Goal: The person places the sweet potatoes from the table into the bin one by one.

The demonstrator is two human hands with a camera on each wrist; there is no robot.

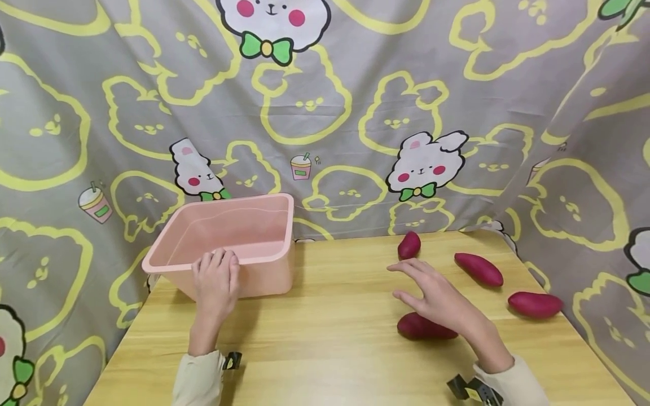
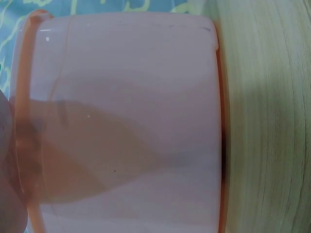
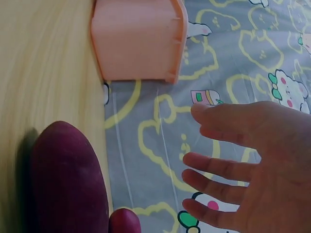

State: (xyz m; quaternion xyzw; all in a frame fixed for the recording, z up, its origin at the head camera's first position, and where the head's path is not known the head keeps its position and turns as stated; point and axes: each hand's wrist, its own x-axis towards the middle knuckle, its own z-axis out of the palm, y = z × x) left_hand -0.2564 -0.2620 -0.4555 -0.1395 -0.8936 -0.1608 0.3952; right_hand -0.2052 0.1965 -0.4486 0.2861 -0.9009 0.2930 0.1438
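A pink plastic bin [image 1: 266, 280] stands at the left of the table, its inside bare where it shows. My left hand [image 1: 215, 282] grips the near rim, fingers curled over it; in the left wrist view the bin wall [image 2: 136, 97] fills most of the picture. On the right, my right hand [image 1: 439, 296] hovers with fingers spread and nothing in them. Below it lies a purple sweet potato [image 1: 420, 328], partly hidden by the wrist. The right wrist view shows the hand [image 3: 252, 165] apart from a large sweet potato [image 3: 70, 184].
More sweet potatoes lie on the wooden table [image 1: 325, 338]: a small one [image 1: 409, 246] near the back edge, one [image 1: 479, 269] to the right, and another [image 1: 535, 304] near the right edge. A grey patterned cloth [image 1: 335, 129] hangs behind and around the table.
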